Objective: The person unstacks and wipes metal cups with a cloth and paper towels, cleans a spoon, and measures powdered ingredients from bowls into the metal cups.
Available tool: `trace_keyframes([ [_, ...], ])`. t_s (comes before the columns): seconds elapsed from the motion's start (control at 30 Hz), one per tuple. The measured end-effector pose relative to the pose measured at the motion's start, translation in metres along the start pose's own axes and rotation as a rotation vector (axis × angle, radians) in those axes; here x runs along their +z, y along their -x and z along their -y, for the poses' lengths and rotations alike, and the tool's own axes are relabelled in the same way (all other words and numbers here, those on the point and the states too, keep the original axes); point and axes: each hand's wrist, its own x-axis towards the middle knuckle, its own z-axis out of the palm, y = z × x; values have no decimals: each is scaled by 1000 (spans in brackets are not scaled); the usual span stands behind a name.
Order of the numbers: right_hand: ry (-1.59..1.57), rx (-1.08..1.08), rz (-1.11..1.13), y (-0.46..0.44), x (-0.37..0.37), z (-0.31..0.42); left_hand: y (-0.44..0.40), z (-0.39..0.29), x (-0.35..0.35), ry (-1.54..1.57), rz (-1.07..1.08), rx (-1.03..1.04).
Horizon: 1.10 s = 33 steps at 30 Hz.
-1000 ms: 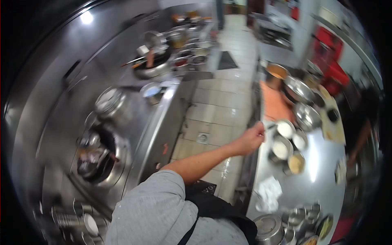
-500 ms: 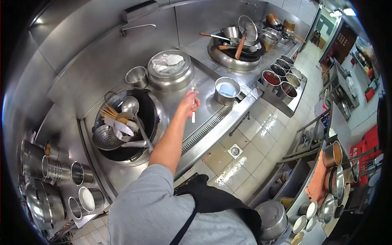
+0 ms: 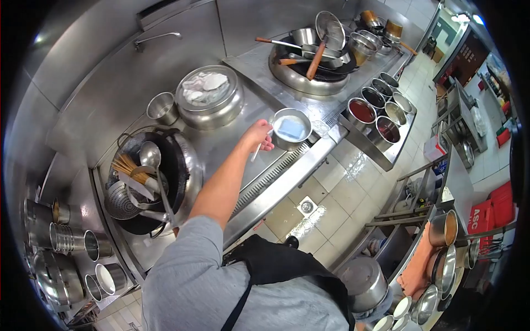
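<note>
My left hand (image 3: 258, 136) reaches out over the steel counter, its fingers closed around a thin white stick-like utensil (image 3: 255, 153). The kind of utensil is hard to tell, as the fingers cover part of it. Just right of the hand stands a round metal pot (image 3: 287, 144), with a light blue cloth or pad (image 3: 291, 129) in pale liquid. To the left is a wide-rimmed steel vessel (image 3: 212, 110) with a crumpled white cloth (image 3: 205, 88) on its top. My right hand is out of view.
A wok (image 3: 185, 182) at left holds a ladle (image 3: 149, 155), a perforated strainer (image 3: 120, 199) and a bamboo brush (image 3: 128, 165). Sauce pots (image 3: 362, 111) fill a side shelf at right. Another wok (image 3: 309, 83) bears pans behind. A drain (image 3: 307, 207) lies in the tiled floor.
My left hand, still gripping the white utensil, has come up beside the pot with the blue cloth. The utensil is more tilted. The whole view has shifted slightly.
</note>
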Motion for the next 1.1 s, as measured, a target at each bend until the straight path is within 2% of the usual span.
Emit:
trace_keyframes([
  [0.1,-10,2,17,-25,-12,16,-82,-9,32,-467,-51,-3],
  [0.17,-2,2,38,-45,-20,28,-98,-26,47,-689,-105,-28],
  [0.27,11,-10,90,-77,-18,46,-94,-35,51,-823,-326,99],
  [0.4,57,-17,176,-121,-8,68,-130,24,17,-719,-244,265],
  [0.43,73,-23,197,-131,-4,76,-123,30,18,-944,-385,404],
  [0.53,116,-35,247,-154,14,95,-126,35,8,-732,-617,465],
  [0.7,160,-51,256,-172,32,126,-97,-23,-83,-989,-1025,736],
  [0.8,179,-29,222,-174,42,134,-99,-52,-153,-1201,-1123,649],
  [0.83,174,-18,201,-171,41,132,-120,-46,-189,-1192,-1064,638],
  [0.87,173,-3,177,-165,39,125,-141,-47,-227,-1290,-717,259],
  [0.9,169,14,161,-153,39,115,-188,-18,-286,-1492,-492,185],
  [0.93,173,28,158,-141,44,111,-245,5,-374,-1520,-223,264],
  [0.97,177,39,153,-127,49,105,-283,15,-429,-1501,55,330],
  [1.03,173,35,162,-113,60,93,-306,-5,-412,-1495,-72,155],
  [1.1,133,7,170,-111,72,91,-316,-10,-383,-1236,-240,28],
])
